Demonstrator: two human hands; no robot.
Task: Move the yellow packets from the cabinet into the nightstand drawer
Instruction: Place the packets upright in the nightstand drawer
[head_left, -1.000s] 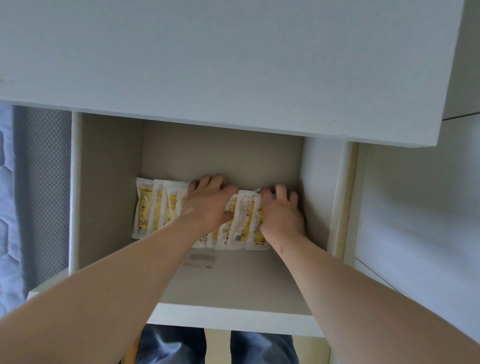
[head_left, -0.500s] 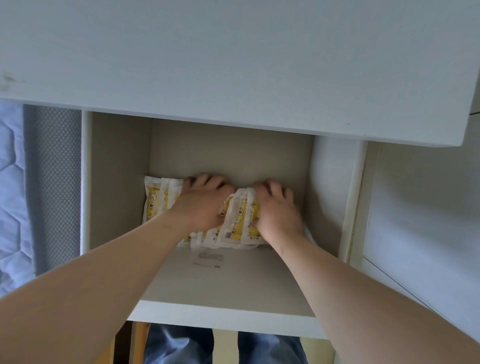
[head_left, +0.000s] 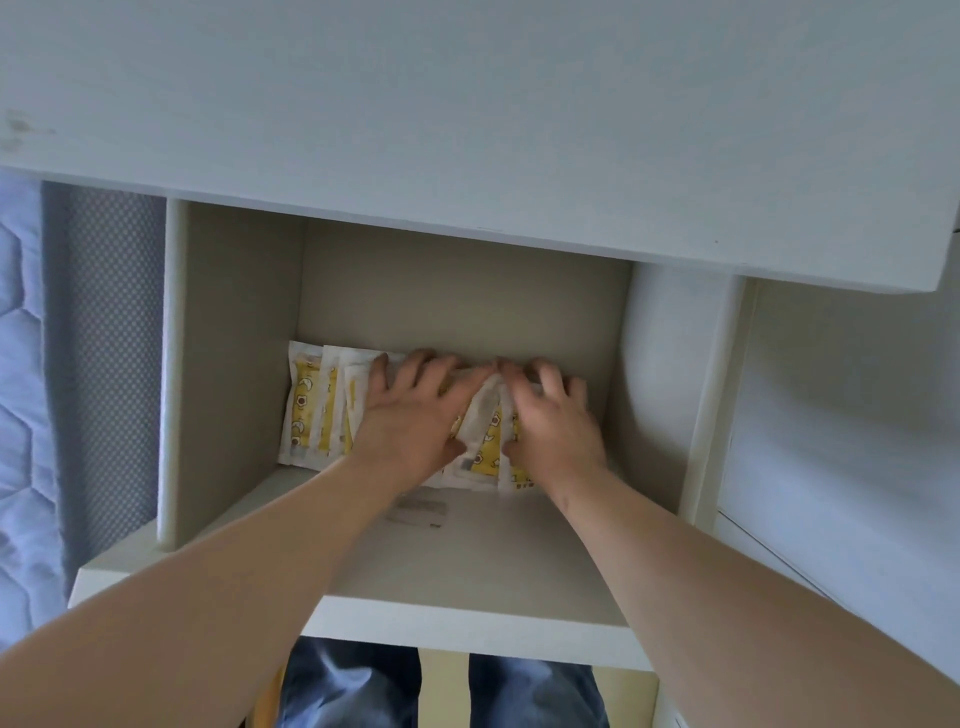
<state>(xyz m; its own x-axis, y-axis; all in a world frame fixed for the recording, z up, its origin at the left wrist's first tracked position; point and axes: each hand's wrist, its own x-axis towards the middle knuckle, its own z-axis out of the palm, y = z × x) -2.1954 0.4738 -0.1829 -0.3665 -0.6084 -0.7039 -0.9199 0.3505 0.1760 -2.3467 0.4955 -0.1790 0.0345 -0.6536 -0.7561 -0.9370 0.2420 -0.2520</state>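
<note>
Beside the mattress (head_left: 31, 364), left hand (head_left: 410, 421) presses flat, right hand (head_left: 550, 426) curls over yellow packets (head_left: 311, 410), probably light, slippery; squeeze the row's ends

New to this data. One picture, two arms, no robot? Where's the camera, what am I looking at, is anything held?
No robot here: a person works bare-handed. The single camera sits on their head, looking forward and down, so both arms enter from below. You look into an open nightstand drawer under the white nightstand top. A row of yellow packets sits at its back; a small label lies on the floor nearer the front. The left hand rests on the packets, fingers fairly straight. The right hand is on them too, but blurred, so I cannot tell whether it grips.
</note>
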